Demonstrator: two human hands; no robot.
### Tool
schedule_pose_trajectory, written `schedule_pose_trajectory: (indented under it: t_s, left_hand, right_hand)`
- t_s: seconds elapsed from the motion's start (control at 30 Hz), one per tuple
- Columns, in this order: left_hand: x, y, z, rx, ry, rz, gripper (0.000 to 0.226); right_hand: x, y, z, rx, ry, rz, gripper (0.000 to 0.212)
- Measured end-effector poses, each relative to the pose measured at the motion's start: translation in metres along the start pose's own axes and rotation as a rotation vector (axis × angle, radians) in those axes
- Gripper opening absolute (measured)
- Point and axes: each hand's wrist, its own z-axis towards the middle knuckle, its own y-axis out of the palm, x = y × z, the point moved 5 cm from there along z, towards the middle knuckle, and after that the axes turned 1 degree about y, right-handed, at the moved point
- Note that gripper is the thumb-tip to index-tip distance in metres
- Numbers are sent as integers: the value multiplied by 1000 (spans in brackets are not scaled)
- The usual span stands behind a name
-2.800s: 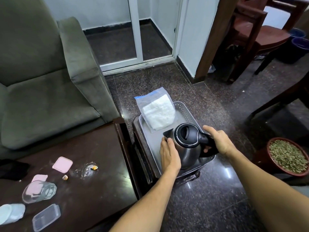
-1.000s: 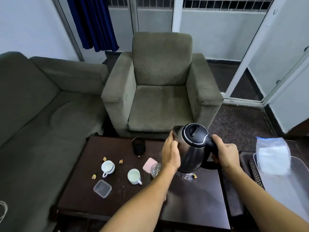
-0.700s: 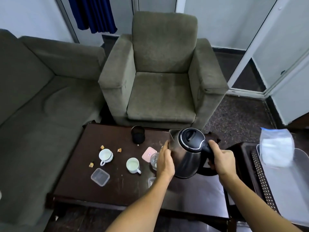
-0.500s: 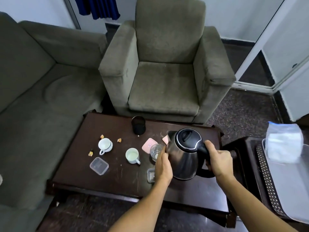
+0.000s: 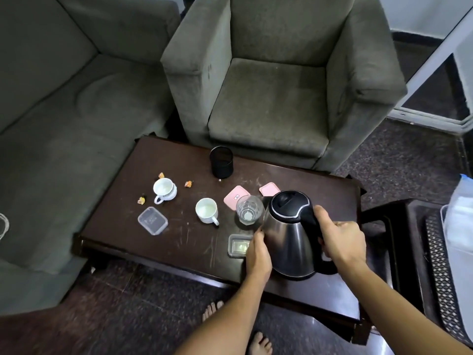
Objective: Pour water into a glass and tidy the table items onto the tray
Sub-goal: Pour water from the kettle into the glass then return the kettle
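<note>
A steel kettle (image 5: pixel 290 242) with a black lid is held just over the dark wooden table (image 5: pixel 179 242), its spout close to a clear glass (image 5: pixel 248 210). My right hand (image 5: pixel 341 242) grips the kettle's black handle. My left hand (image 5: pixel 258 254) presses flat against the kettle's left side. Two white cups (image 5: pixel 165 189) (image 5: pixel 206 210), two clear plastic boxes (image 5: pixel 152 220) (image 5: pixel 239 245) and two pink lids (image 5: pixel 234 198) (image 5: pixel 268 188) lie on the table. At the right edge a grey tray (image 5: pixel 444 213) holds a plastic bag (image 5: pixel 460 216).
A black mesh cup (image 5: pixel 221 162) stands at the table's far side. Small wrappers (image 5: pixel 189 183) lie near the left cup. A grey armchair (image 5: pixel 276 80) stands behind the table and a sofa (image 5: pixel 64 111) to the left. My bare feet (image 5: pixel 258 343) are below.
The kettle was carried from the tray at the right over to the table and lowered beside the glass. Both hands kept their hold. The view tipped downward.
</note>
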Motion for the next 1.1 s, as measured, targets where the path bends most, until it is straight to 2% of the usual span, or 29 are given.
schedule_pose_trajectory:
  t_s: [0.3,0.57,1.1]
  left_hand:
    - [-25,1,20,-14,-79,-140,56]
    - [-36,-2,25,-53,-129,-125,56]
    - [-45,2,26,-136,-164,-117,25]
  right_hand:
    - [-14,16,12,-24,-35,-128,86]
    - [-27,21,11,-30,-27,-209,83]
    - [-45,25,10,9,-27,-364,72]
